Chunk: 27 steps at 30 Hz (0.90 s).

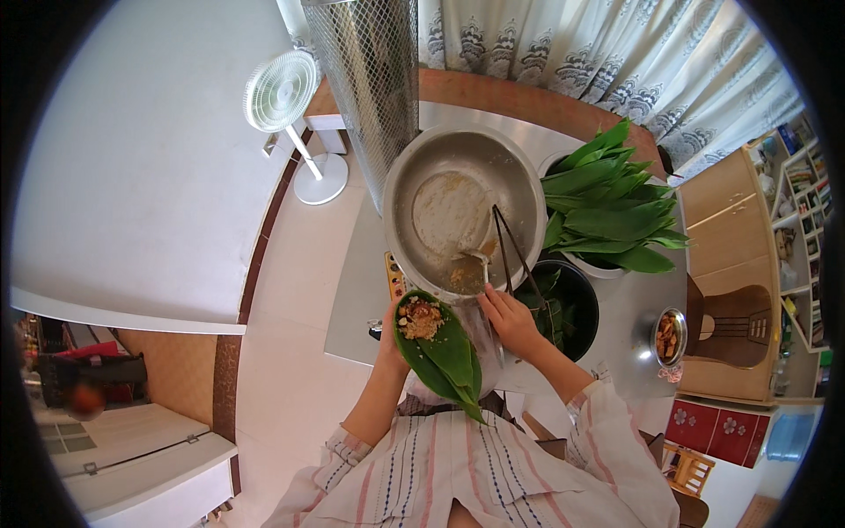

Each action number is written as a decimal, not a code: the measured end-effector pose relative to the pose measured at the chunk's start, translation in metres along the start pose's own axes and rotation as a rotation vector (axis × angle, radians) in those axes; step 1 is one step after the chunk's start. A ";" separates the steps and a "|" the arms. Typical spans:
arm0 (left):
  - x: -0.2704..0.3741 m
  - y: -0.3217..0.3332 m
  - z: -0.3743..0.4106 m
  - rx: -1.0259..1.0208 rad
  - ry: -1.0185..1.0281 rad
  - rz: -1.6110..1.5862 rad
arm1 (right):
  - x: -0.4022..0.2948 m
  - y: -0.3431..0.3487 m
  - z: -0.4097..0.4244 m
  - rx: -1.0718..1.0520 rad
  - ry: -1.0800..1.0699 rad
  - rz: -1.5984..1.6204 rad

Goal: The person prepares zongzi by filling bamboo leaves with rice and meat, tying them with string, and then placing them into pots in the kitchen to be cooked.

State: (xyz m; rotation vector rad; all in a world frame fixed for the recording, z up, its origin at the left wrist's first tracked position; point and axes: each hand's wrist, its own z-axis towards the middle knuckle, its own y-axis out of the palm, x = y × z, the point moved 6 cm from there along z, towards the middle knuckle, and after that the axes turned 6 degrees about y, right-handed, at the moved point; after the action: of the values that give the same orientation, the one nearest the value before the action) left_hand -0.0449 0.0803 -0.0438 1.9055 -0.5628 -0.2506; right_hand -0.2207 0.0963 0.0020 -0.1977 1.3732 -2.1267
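My left hand (393, 346) holds long green leaves (455, 353) folded into a cup, with a crumbly grain filling and brownish chunks (420, 318) in it. In my right hand (511, 322) is the handle of a metal spoon (484, 261), whose bowl rests low inside a large steel basin (462, 148). A little whitish residue and some crumbs lie on the basin's bottom. Two dark chopsticks (507, 244) lean over the basin's right side, near my right hand. Just beyond that hand stands a black pot (587, 323) with dark leaves inside.
A heap of broad green leaves (614, 204) fills a container at the back right. Further right on the metal table (620, 317) stands a steel bowl of brown chunks (668, 338). A mesh cylinder (370, 86) rises behind the basin; a white fan (284, 92) stands on the floor.
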 end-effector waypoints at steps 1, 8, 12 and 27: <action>-0.002 -0.003 -0.002 -0.004 -0.022 -0.017 | -0.003 0.000 -0.003 -0.026 0.005 0.015; -0.015 -0.045 -0.007 0.203 0.005 -0.032 | -0.015 -0.019 0.004 -0.009 0.067 0.220; -0.028 -0.062 0.003 0.236 -0.045 -0.075 | -0.014 -0.033 0.014 0.069 0.187 0.364; -0.052 -0.067 0.027 0.200 -0.043 -0.107 | -0.050 -0.102 0.011 -0.035 0.036 0.526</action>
State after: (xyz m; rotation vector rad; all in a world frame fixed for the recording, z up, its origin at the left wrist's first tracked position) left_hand -0.0838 0.1042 -0.1203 2.1320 -0.5311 -0.3153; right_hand -0.2160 0.1455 0.1053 0.1740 1.3085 -1.6743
